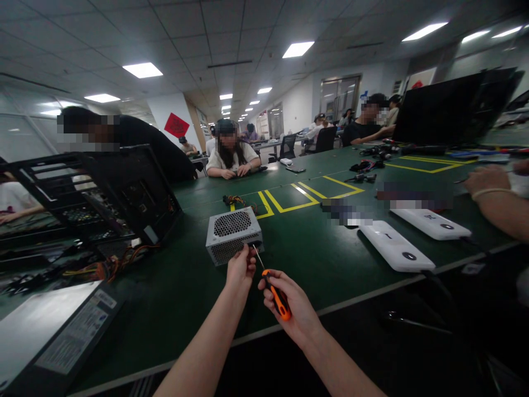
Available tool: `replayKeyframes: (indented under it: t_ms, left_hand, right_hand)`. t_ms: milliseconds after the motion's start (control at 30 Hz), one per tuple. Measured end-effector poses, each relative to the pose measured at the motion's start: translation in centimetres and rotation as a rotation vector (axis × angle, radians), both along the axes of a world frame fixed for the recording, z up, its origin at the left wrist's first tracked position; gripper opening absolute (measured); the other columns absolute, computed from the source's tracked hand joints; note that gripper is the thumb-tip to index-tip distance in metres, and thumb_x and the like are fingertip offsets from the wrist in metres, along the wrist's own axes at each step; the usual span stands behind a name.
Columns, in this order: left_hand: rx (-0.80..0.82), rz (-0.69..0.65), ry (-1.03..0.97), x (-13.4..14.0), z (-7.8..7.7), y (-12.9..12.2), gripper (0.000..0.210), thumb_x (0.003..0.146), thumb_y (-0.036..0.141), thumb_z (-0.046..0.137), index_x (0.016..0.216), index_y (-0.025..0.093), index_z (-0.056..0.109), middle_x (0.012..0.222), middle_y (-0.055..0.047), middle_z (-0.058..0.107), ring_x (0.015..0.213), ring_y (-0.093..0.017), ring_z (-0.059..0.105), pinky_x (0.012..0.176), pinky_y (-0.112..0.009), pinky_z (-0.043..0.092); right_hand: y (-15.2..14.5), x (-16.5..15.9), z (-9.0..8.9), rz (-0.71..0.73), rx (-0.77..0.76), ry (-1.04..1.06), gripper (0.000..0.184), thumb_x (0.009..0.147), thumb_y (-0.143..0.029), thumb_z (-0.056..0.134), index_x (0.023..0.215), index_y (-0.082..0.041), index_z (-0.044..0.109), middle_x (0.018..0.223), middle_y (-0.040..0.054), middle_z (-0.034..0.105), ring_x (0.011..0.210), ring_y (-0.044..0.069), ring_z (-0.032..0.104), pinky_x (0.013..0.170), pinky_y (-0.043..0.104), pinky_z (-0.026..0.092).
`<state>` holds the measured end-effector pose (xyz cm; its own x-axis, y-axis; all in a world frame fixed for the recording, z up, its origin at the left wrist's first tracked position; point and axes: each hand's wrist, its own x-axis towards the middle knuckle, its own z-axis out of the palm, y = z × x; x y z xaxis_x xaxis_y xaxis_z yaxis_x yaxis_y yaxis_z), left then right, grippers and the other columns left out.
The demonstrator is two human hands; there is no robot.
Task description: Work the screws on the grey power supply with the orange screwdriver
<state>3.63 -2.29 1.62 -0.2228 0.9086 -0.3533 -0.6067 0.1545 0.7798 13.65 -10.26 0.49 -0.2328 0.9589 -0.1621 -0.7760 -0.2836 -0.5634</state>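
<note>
PSU [233, 234] right of case [124, 193] (seemingly apart).

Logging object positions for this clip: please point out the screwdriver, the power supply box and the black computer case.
screwdriver [278, 298]: head view, orange handle.
power supply box [232, 224]: head view, perforated top grille.
black computer case [136, 187]: head view, dark side wall.

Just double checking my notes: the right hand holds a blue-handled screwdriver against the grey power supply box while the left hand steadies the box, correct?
Not quite. In the head view the screwdriver in the right hand has an orange and black handle, not blue. The rest holds: its tip meets the grey power supply box, and the left hand touches the box's near edge.
</note>
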Motion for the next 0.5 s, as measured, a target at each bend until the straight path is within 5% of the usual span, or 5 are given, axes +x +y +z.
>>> replayKeyframes:
  t_ms: [500]
  left_hand:
    - [-0.003,-0.020,0.018,-0.03,-0.18,-0.02,0.017,0.085,0.015,0.044,0.069,0.012,0.048,0.051,0.003,0.047,0.033,-0.001,0.038,0.028,-0.008,0.021]
  right_hand:
    - [0.45,0.46,-0.03,-0.059,-0.087,0.046,0.015,0.062,-0.014,0.067,0.074,-0.013,0.057,0.063,0.0042,0.062,0.048,0.006,0.048,0.042,0.016,0.036]
